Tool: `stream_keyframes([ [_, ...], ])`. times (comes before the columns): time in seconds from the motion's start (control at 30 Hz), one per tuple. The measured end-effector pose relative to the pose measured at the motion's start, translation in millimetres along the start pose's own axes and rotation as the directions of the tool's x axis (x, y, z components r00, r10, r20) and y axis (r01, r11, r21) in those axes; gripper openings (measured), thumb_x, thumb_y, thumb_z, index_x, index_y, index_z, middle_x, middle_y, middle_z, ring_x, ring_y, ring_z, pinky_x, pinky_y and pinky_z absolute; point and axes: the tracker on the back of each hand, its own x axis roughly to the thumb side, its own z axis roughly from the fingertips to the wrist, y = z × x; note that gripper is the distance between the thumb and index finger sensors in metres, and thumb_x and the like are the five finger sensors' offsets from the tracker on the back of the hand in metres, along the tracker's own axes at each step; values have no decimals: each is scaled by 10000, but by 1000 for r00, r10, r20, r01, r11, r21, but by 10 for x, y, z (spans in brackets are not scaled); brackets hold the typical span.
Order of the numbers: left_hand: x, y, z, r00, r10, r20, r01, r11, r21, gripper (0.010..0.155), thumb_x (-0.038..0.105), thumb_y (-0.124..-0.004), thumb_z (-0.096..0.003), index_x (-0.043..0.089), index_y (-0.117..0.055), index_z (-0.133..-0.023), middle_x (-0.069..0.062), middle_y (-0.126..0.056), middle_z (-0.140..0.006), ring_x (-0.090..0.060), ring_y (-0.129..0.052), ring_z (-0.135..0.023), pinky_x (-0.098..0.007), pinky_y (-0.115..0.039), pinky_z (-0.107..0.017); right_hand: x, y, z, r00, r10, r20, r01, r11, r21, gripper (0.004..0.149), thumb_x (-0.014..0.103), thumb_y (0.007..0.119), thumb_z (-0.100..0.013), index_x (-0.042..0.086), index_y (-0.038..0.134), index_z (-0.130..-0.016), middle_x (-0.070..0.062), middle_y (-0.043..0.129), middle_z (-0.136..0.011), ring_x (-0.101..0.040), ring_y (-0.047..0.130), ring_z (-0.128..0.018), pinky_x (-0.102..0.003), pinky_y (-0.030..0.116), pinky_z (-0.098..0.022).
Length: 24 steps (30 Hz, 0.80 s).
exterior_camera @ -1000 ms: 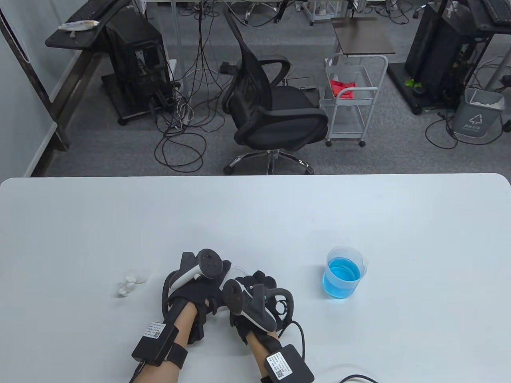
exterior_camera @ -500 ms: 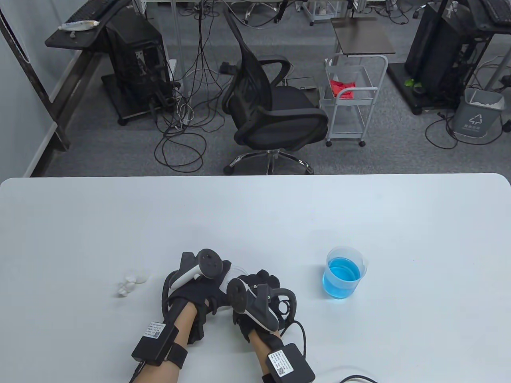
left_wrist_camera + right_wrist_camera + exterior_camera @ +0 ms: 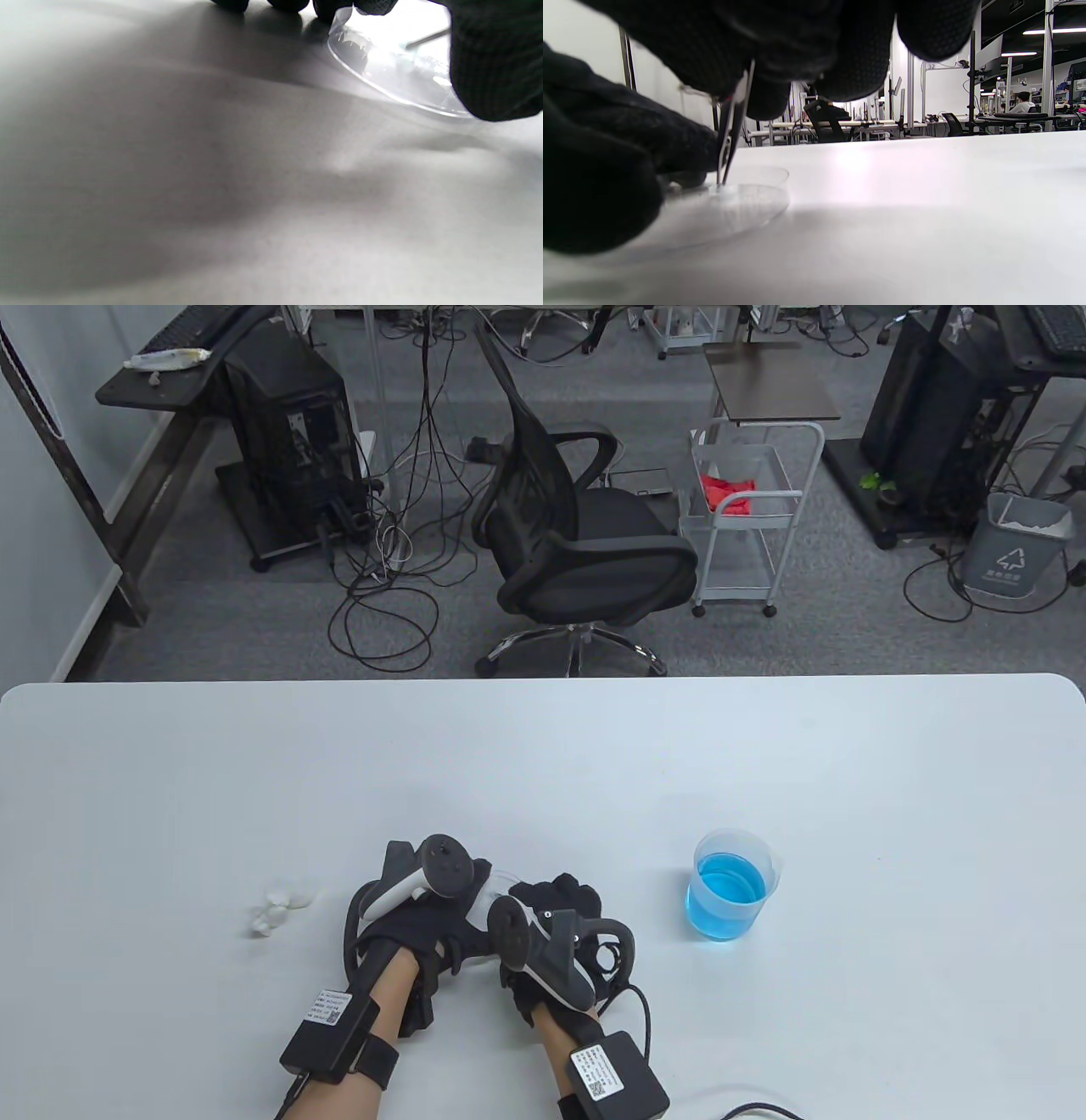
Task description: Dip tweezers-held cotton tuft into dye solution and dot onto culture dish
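Our right hand (image 3: 556, 920) has shifted slightly away from us over the last second, gripping the tweezers (image 3: 729, 140) with tips down on the culture dish (image 3: 721, 207). Our left hand (image 3: 416, 912) steadies the dish rim. The dye beaker (image 3: 731, 885) stands well right of both hands. We judge dotting is in progress.

Barely any readable text here. Grey bin (image 3: 1015, 556) on the floor past the table's far right corner: white recycling-arrows sign, the line of characters under it too small to read. Black boxes strapped to my wrists, left (image 3: 329, 1027) and right (image 3: 617, 1073), at the table's near edge: white labels with a QR code and fine print, illegible. Right wrist view: "32" on a white post (image 3: 930, 66) in the background.
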Motion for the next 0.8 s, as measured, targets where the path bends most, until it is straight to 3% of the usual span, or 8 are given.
stream_keyframes([
  [0.17,0,1,-1,1000,0,0,0,1000,-1,993,732,-800,-425,406,-189,-1137,127,-153,-1213,-229,-175,-1193,-494,-293,-845,-39,-20,-13,999,-28,-22,27,998,-49,310,313,903,-391,167,996,-648,52,936,-418,-176,943,-657,-554,706,-579],
  [0.3,0,1,0,1000,0,0,0,1000,-1,995,733,-800,-425,407,-188,-1137,127,-152,-1214,-233,-177,-1193,-495,-293,-845,-41,23,-31,1000,0,-31,0,1000,-4,313,312,898,-396,167,993,-657,51,936,-426,-179,939,-667,-557,700,-584],
  [0.8,-1,2,0,1000,0,1,0,1000,-1,995,733,-799,-425,405,-186,-1137,126,-152,-1213,-232,-155,-1195,-495,-290,-845,-33,13,-28,999,-14,-29,13,999,-33,315,309,895,-396,167,992,-660,50,939,-431,-177,938,-673,-555,698,-587],
])
